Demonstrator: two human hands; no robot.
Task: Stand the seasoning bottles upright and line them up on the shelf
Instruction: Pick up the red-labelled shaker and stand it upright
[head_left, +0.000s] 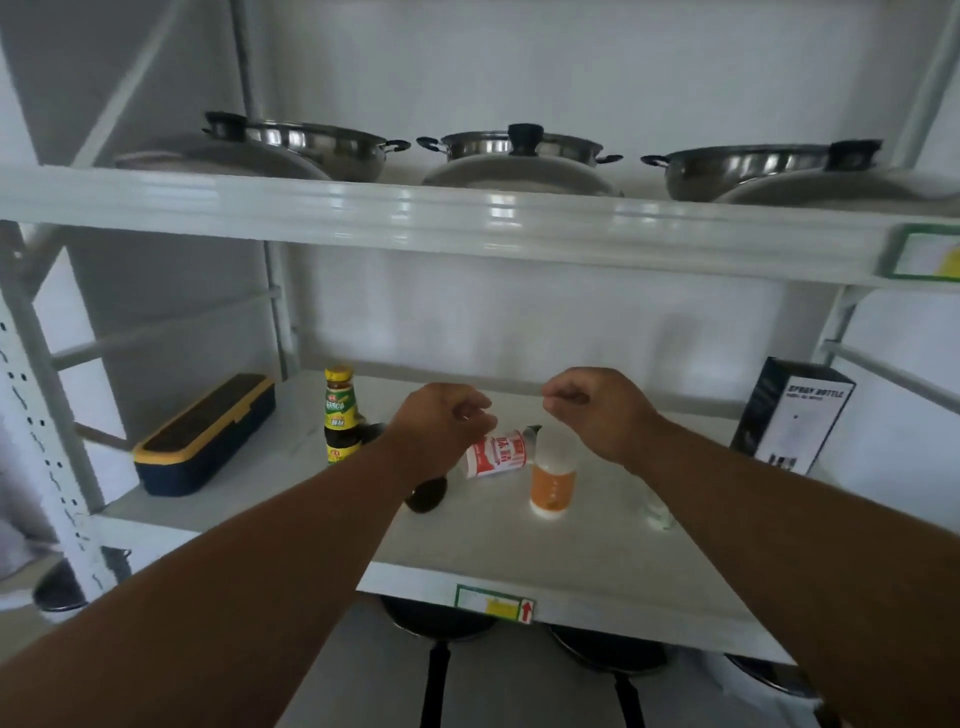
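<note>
Your left hand (441, 415) and right hand (592, 410) hover side by side above the middle shelf (467, 540), both loosely curled with nothing in them. Below them, a red-and-white bottle (496, 454) lies on its side — just beside an upright orange-and-white bottle (553, 480). A dark bottle (426, 493) is mostly hidden under your left forearm. Further left stands a green-labelled sauce bottle (340, 415), upright, near a navy-and-yellow box (205, 436). A black carton (795, 415) stands at the right.

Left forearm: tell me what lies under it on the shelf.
A dark rounded bottle end pokes out beneath the left forearm, near the red-and-white labelled bottle lying down. The rest is covered.
</note>
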